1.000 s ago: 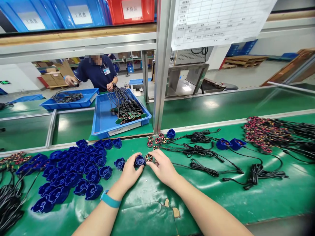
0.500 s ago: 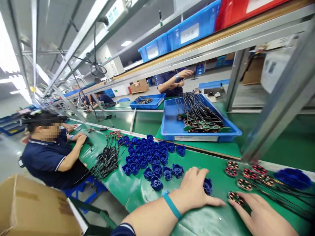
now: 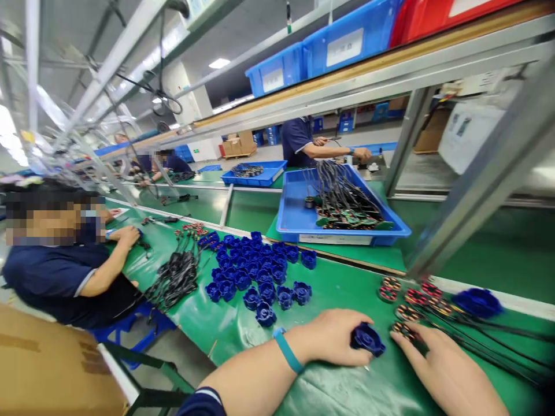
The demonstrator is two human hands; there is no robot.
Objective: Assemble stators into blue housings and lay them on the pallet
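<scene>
My left hand (image 3: 333,338), a teal band at its wrist, is closed around a dark blue round plastic housing (image 3: 367,341), thumb below and fingers above. Just to its right, my right hand (image 3: 446,361) pinches a round copper-wound motor stator (image 3: 404,331) by its edge. The housing and the stator are apart, with a small gap between them. Several more wound stators (image 3: 415,297) with black cables lie beyond my right hand. Many similar blue housings (image 3: 265,314) lie grouped on the green table mat to the left.
A blue tray (image 3: 342,237) full of cabled circuit boards stands behind. A slanted metal post (image 3: 459,173) rises at right; a shelf with blue bins (image 3: 353,46) runs overhead. Black cable bundles (image 3: 177,280) lie at left, near a seated co-worker (image 3: 56,277). Another blue part (image 3: 477,303) lies far right.
My left hand has closed on a blue housing that lay beside its fingers and turned it toward the stator. My right hand still pinches the stator. The view has shifted slightly.
</scene>
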